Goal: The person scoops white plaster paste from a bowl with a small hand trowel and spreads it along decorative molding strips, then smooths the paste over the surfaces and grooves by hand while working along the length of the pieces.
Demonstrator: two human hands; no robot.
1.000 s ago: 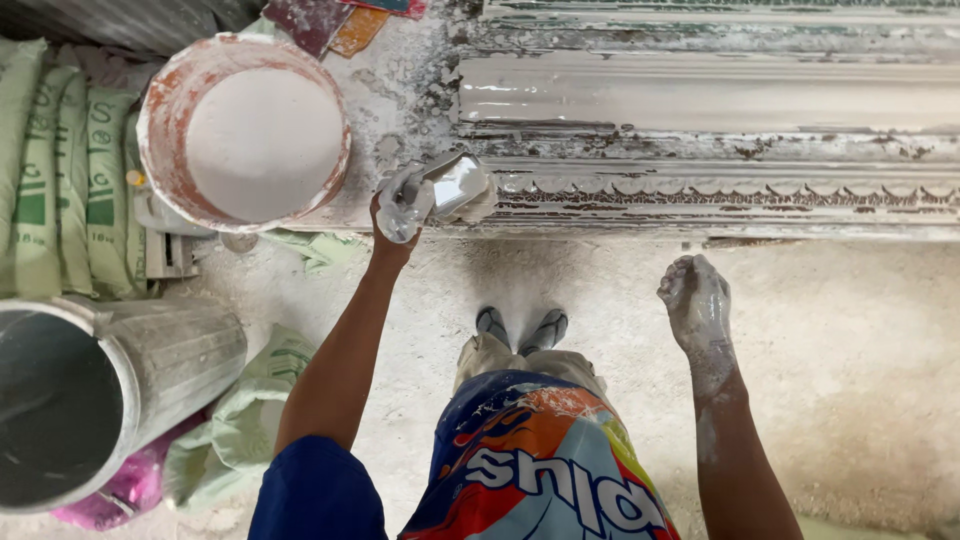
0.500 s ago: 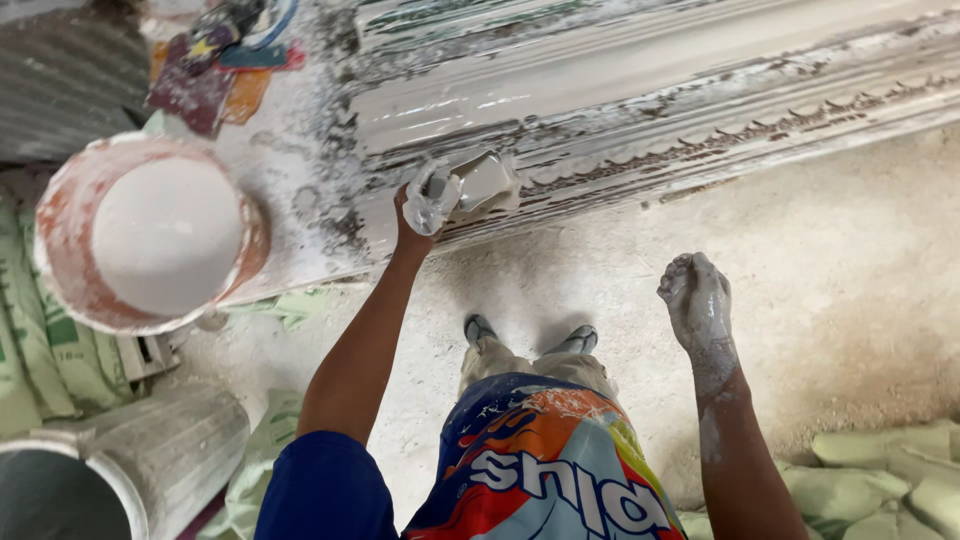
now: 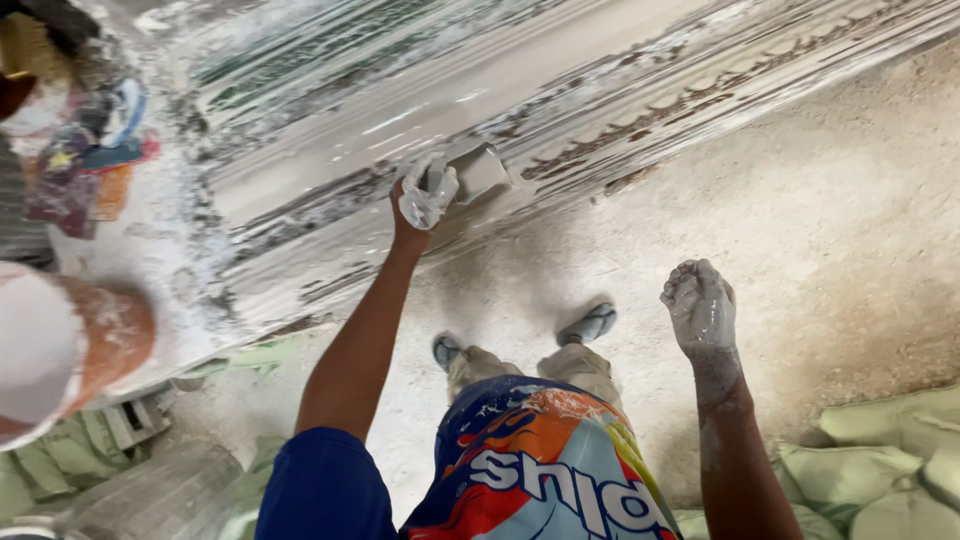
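My left hand point(image 3: 424, 196), coated in white plaster, grips a small flat scraper point(image 3: 478, 172) and presses it against a long plaster moulding point(image 3: 620, 100) lying on a workbench. The moulding has ridges and a decorated edge, wet and streaked with white. My right hand point(image 3: 700, 305), also plaster-covered, hangs free above the dusty floor with its fingers curled and nothing in it.
An orange bucket point(image 3: 95, 345) of white plaster stands at the left end of the bench. Coloured rags point(image 3: 90, 165) lie near the top left. Pale green sacks point(image 3: 880, 465) are piled at the lower right and lower left. My feet point(image 3: 590, 325) stand on the concrete floor.
My view has swung right and tilted, so the bucket has slid to the left edge. My left hand has moved with the scraper along the moulding. The right hand has stayed hanging.
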